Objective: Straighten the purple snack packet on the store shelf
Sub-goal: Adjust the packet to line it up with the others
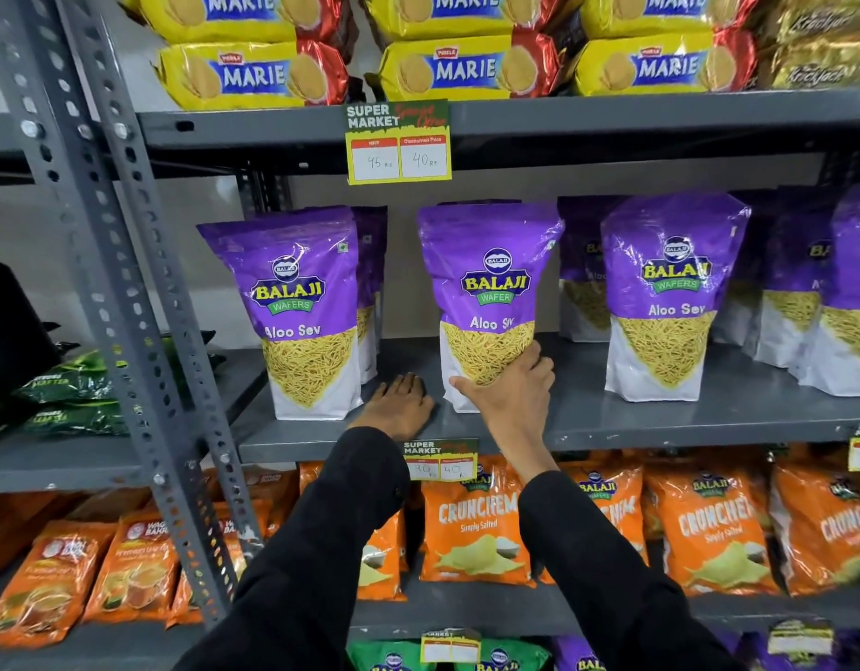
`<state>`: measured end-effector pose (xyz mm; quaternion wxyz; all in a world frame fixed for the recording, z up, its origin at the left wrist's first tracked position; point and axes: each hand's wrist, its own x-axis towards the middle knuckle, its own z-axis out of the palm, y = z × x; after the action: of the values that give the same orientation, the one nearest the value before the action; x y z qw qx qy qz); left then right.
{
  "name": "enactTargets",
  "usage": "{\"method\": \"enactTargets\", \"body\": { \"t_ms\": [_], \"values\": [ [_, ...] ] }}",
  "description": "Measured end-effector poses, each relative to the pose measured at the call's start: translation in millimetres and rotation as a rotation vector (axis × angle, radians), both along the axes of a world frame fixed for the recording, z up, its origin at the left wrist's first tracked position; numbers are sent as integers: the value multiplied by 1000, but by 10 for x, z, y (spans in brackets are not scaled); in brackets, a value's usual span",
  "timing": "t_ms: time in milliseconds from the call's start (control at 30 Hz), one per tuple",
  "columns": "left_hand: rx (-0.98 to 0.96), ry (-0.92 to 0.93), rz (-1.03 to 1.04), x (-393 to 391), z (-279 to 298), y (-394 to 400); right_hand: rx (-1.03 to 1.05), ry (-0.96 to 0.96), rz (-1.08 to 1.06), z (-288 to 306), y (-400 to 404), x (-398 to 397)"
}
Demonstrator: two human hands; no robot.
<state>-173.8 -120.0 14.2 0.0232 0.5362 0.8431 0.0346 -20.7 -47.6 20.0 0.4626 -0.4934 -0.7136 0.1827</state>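
A purple Balaji Aloo Sev packet (488, 283) stands upright in the middle of the grey metal shelf (660, 418). My right hand (513, 387) grips its lower front, thumb across the left side and fingers around the right. My left hand (399, 404) lies flat, palm down, on the bare shelf just left of the packet, holding nothing. Both arms wear black sleeves. The packet's bottom right corner is hidden behind my right hand.
Matching purple packets stand to the left (302, 312) and right (665, 297), with more behind. Yellow Marie biscuit packs (254, 75) fill the shelf above, orange Crunchem bags (471, 525) the shelf below. A slotted grey upright (128, 293) rises at left. Price tags (399, 142) hang from shelf edges.
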Motion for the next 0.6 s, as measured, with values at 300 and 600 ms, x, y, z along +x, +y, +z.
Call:
{"method": "enactTargets", "body": {
  "t_ms": [300,600],
  "values": [
    [17,10,-6,-27,-20,10,28,-12,-14,-16,11,-57],
    [-5,59,-36,-14,-23,-14,32,-4,15,-37,11,-24]
  ]
}}
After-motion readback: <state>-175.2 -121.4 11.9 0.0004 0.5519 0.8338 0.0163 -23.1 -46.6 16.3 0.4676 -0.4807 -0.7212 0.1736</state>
